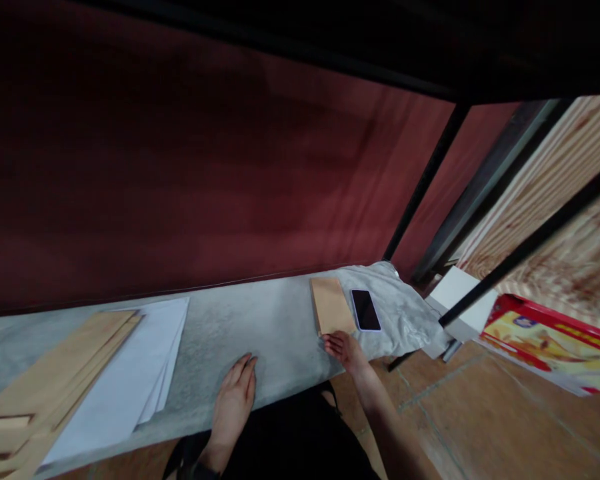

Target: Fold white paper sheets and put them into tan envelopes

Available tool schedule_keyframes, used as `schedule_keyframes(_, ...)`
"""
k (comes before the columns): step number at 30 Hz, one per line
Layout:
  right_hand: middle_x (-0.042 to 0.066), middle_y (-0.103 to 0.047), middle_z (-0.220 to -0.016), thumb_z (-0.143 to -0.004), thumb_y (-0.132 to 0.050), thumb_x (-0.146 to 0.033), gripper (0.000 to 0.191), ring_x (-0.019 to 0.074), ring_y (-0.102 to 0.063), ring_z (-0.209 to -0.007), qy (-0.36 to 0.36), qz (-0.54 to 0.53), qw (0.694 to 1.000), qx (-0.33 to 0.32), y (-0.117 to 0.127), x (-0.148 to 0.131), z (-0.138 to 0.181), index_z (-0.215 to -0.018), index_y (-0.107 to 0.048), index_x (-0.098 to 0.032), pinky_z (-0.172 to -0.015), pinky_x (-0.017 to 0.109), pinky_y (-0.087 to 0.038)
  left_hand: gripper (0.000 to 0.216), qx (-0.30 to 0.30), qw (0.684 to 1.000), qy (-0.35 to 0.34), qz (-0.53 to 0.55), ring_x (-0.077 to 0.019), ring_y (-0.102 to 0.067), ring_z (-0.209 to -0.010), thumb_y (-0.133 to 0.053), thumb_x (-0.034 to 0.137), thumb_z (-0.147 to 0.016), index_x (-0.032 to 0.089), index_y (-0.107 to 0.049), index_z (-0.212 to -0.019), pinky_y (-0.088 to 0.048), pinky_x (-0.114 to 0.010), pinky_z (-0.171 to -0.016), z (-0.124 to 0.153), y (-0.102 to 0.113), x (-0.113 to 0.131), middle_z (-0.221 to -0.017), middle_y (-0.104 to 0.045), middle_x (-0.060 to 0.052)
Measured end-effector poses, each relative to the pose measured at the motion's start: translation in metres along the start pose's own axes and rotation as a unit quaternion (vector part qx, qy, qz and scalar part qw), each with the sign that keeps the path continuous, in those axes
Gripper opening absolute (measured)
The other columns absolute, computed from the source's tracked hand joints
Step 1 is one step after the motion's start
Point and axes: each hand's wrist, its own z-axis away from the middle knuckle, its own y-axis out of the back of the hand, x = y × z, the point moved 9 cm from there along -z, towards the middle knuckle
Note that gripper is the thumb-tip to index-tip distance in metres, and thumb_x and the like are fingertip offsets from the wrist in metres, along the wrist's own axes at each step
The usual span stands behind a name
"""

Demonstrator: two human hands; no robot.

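My left hand [236,392] lies on the grey covered tabletop [215,320], its fingers stretched out and nothing in it. By the near edge of a small brown paper packet [333,307], perhaps an envelope or a folded bag, is my right hand [345,348]. Its fingers are extended and seem to touch that edge without closing round it. Just right of the packet a dark-screened phone [366,310] with a pale rim lies flat. Left of my left hand are white paper sheets [130,373], partly covered by larger brown paper pieces [65,360].
A dark red wall [230,187] rises behind the narrow table. Black posts [430,177] stand at its right end. Beyond them, on the tiled floor [460,413], are a white box [460,293] and a red and yellow carton [550,340].
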Motion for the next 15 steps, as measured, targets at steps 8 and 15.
schedule_keyframes(8, 0.009, -0.073, -0.072, -0.081, -0.058, -0.044, 0.025, 0.0206, -0.068, -0.060, 0.038, 0.160, 0.986, -0.001, -0.003, -0.014, 0.001, -0.075, -0.064, -0.020, -0.062, 0.036, -0.058, 0.039, -0.008, 1.000, 0.010, -0.013, -0.0256, -0.065, -0.116, -0.041, 0.026, -0.097, 0.022, -0.067, -0.125, -0.053, -0.044, -0.104, 0.001, -0.003, -0.001, -0.128, -0.069, -0.009)
schedule_keyframes(15, 0.010, -0.069, -0.129, -0.082, -0.062, -0.019, 0.019, 0.0263, -0.051, -0.133, 0.238, 0.373, 0.897, -0.015, -0.064, -0.044, 0.002, -0.096, -0.075, -0.022, -0.119, 0.044, -0.032, 0.041, 0.000, 1.000, 0.001, -0.024, -0.0275, -0.065, -0.116, -0.039, 0.026, -0.098, 0.019, -0.066, -0.127, -0.052, -0.045, -0.104, 0.004, -0.004, 0.000, -0.130, -0.067, -0.012)
